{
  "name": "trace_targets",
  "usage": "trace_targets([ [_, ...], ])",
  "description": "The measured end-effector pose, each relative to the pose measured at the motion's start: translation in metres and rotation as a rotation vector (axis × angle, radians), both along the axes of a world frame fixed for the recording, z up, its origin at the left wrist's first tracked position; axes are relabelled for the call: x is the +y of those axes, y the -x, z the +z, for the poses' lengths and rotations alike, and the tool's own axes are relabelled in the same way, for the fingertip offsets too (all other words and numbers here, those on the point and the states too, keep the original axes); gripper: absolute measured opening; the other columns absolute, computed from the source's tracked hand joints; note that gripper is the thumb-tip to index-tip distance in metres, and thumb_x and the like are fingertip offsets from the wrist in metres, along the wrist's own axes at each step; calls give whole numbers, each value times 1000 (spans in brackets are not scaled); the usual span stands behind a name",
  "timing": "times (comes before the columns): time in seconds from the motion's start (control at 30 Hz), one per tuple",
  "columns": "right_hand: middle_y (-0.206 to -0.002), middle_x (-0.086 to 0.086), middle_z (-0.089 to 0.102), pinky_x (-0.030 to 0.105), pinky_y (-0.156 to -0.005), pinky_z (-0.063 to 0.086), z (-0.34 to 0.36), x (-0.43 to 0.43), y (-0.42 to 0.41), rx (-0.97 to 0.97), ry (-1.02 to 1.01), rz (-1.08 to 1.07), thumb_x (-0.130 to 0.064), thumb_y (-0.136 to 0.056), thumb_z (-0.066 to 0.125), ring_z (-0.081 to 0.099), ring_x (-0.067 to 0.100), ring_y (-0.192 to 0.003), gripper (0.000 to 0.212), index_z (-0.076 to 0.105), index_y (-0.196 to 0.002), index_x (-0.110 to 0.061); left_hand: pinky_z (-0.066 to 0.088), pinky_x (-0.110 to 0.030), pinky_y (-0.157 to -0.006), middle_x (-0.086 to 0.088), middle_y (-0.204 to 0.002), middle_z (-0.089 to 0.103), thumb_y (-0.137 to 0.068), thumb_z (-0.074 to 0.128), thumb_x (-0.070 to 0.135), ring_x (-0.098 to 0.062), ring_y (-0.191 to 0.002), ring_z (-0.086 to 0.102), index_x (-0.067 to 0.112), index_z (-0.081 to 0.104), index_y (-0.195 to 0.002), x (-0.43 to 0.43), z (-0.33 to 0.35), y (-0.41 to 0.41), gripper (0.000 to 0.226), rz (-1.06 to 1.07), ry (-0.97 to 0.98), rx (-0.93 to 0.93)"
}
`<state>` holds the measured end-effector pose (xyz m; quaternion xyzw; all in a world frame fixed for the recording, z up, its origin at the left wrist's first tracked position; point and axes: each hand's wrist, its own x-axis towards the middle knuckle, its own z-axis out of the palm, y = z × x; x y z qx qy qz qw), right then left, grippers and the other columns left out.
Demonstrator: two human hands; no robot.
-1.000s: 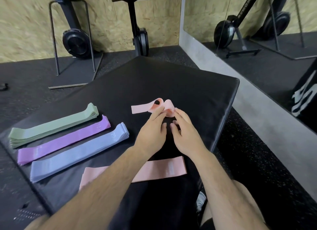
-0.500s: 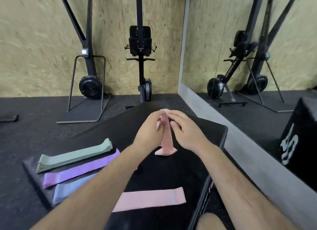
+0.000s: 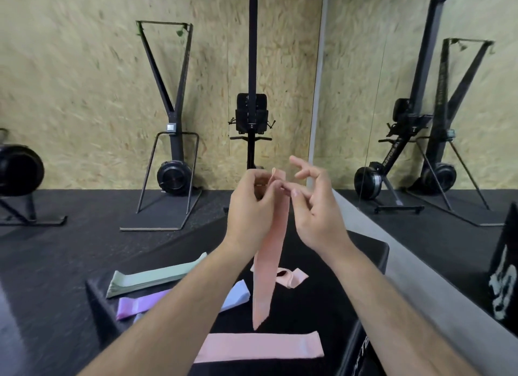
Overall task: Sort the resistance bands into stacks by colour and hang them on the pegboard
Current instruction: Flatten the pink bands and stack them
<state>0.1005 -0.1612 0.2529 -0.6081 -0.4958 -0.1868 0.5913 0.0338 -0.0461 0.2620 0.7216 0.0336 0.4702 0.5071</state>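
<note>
My left hand (image 3: 251, 210) pinches the top of a pink band (image 3: 269, 266), which hangs straight down over the mat (image 3: 330, 305). My right hand (image 3: 316, 210) sits just beside it, fingers loosely spread and holding nothing. On the mat lie a flat band (image 3: 260, 347), a crumpled band (image 3: 291, 277), and the green stack (image 3: 157, 277), purple stack (image 3: 137, 305) and blue stack (image 3: 236, 294).

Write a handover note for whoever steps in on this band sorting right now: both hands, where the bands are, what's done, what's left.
Left hand: grips the top of a hanging pink band.
Right hand: beside the band's top, fingers loose, holding nothing.
On the black pad: green bands, purple bands and blue bands side by side; a flat pink band; a crumpled pink band.
Done: green, purple and blue are laid out by colour.
Left: stack the pinks and hang everything. No pegboard is in view.
</note>
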Motion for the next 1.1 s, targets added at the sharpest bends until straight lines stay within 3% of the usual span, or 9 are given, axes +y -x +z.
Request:
trace_targets([
  [0.13,-130,-28,59,34,-89,59,-3,1,22,76,-111,-28,-2,-104,51,72,13,-102,32,43,-127,-23,47,-11,-69,11,-89,70,-97,63,19,-1,-83,65,22,65,-96,1,-4,23,4,29,40,-6],
  [0.23,-129,-18,59,26,-86,56,-11,2,33,301,-72,-108,-21,-98,67,67,6,-98,39,50,-132,-31,47,-12,-67,7,-90,71,-96,65,21,-4,-83,65,21,66,-97,1,-11,39,1,30,78,15],
  [0.33,-109,-9,75,33,-92,58,-28,2,49,536,47,5,-30,-98,67,71,5,-100,19,67,-116,-26,49,-15,-70,5,-88,72,-95,66,19,-6,-81,67,19,67,-96,2,-25,55,1,24,116,26],
  [0.43,-95,-5,77,39,-84,60,-50,3,65,568,105,20,-28,-99,65,74,11,-92,8,72,-102,-25,48,-17,-65,5,-84,71,-94,66,18,-5,-75,65,18,66,-95,1,-55,69,1,20,149,66],
  [0.63,-94,-2,77,39,-84,61,-114,5,78,661,289,8,-27,-99,65,74,14,-91,11,72,-102,-19,54,-31,-59,6,-90,70,-96,65,28,-12,-79,67,26,67,-100,4,-137,92,5,-17,284,280],
  [0.73,-91,-1,77,33,-81,58,-159,9,84,719,416,-2,-26,-98,66,73,10,-88,11,70,-98,-16,47,-26,-55,9,-79,67,-97,63,25,-8,-69,59,23,68,-94,4,-182,106,6,-4,339,377],
  [0.83,-87,-6,74,21,-71,49,-202,11,87,744,566,-30,-31,-98,65,66,1,-79,13,69,-95,-20,45,-16,-51,-9,-95,66,-97,63,22,-6,-64,58,16,66,-93,6,-219,113,7,46,382,462],
  [0.93,-82,-1,74,32,-74,55,-231,10,86,787,680,1,-39,-99,63,68,13,-78,21,70,-94,-20,47,-17,-51,-24,-107,58,-97,62,20,-9,-63,59,13,65,-94,11,-242,116,8,35,422,494],
  [1.1,-71,-6,61,22,-60,40,-238,17,75,715,771,26,-37,-99,62,48,6,-62,19,66,-91,-20,46,-17,-66,-2,-100,66,-93,64,23,-6,-74,60,28,65,-93,30,-257,111,5,25,368,591],
])
